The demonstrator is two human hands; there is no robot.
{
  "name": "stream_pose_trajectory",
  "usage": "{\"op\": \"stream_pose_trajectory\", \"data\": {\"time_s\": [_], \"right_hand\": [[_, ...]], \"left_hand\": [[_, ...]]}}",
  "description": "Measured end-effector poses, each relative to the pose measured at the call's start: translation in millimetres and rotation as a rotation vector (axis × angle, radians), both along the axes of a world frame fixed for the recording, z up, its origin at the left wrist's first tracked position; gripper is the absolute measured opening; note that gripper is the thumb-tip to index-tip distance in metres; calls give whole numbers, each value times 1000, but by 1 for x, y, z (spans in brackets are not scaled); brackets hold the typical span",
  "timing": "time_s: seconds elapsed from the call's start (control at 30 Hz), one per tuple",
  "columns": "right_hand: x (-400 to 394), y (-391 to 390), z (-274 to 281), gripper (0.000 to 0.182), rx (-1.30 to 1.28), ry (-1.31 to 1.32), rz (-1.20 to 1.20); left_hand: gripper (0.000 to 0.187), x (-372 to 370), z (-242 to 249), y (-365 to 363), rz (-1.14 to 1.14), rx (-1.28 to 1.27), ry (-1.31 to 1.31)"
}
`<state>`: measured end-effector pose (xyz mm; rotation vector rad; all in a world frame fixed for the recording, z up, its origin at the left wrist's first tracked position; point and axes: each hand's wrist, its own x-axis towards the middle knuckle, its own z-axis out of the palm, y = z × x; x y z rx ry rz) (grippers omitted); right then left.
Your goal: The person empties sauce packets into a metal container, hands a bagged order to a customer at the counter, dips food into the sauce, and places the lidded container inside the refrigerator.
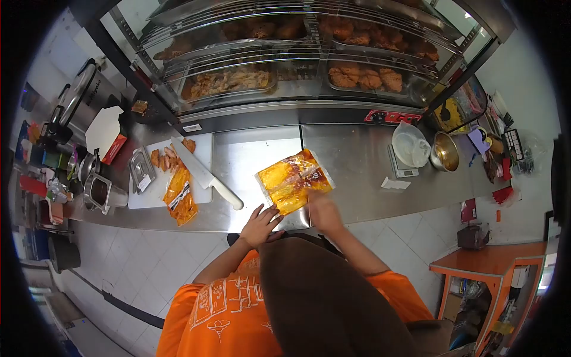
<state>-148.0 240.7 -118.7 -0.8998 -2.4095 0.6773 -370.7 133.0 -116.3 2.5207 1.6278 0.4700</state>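
Observation:
A flat clear packet of yellow-orange sauce with darker red-brown patches [294,181] lies on the steel counter in front of me. My left hand [260,226] rests at its lower left edge, fingers spread and the fingertips by the plastic. Over the packet's lower right side is my right hand [325,212], smeared by motion, so its fingers cannot be made out. To the left, a large knife with a white handle [225,193] lies partly across a white cutting board [205,146]. Pieces of cooked meat [166,157] and a second orange packet [180,199] are on the board.
A glass warming cabinet with trays of fried chicken [360,78] stands behind the counter. On the right are a scale [403,163] with a plastic tub [410,144] and a metal bowl [444,152]. Metal containers [101,191] and an open paper box [113,146] stand left.

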Motion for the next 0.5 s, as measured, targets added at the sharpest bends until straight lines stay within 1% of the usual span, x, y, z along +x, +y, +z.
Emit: {"op": "stream_pose_trajectory", "data": {"time_s": [0.03,0.07,0.1,0.17,0.27,0.3,0.37,0.5], "right_hand": [[-17,-20,25,46,-143,114,92],[-28,-30,19,52,-244,27,278],[-41,-34,14,55,-293,-17,413],[-46,-35,1,56,-114,-22,428],[-36,-19,12,55,-82,-259,455],[-28,-13,3,54,-118,-295,318],[-7,10,11,52,79,-323,297],[6,26,10,51,50,-283,146]], "left_hand": [[42,-1,1,-1,-3,2,3],[42,-1,2,-2,-6,-21,34],[42,-3,2,-3,-11,-44,66],[42,-3,3,-3,-5,-49,81],[41,0,3,-3,24,-12,41],[41,0,1,-3,28,-10,34],[41,1,1,-1,36,-6,22],[41,1,0,-1,33,10,14]]}}
